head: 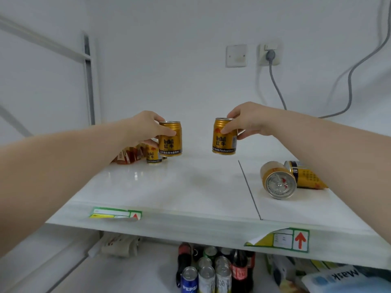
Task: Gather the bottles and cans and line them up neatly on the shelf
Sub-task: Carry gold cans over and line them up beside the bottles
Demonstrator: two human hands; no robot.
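two upright gold cans point(170, 138) in hand

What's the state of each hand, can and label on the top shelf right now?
left hand: gripping an upright gold can
right hand: gripping a second upright gold can
small gold can: upright, behind the left-held one
two gold cans: lying on their sides, right side of the shelf
left price label: stuck on, lower corner peeling
right price label: left corner peeling off the shelf edge

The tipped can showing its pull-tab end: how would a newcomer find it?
Start at the white shelf and go right of its seam. Two gold cans lie there on their sides; it is the nearer can, its silver lid facing the camera.
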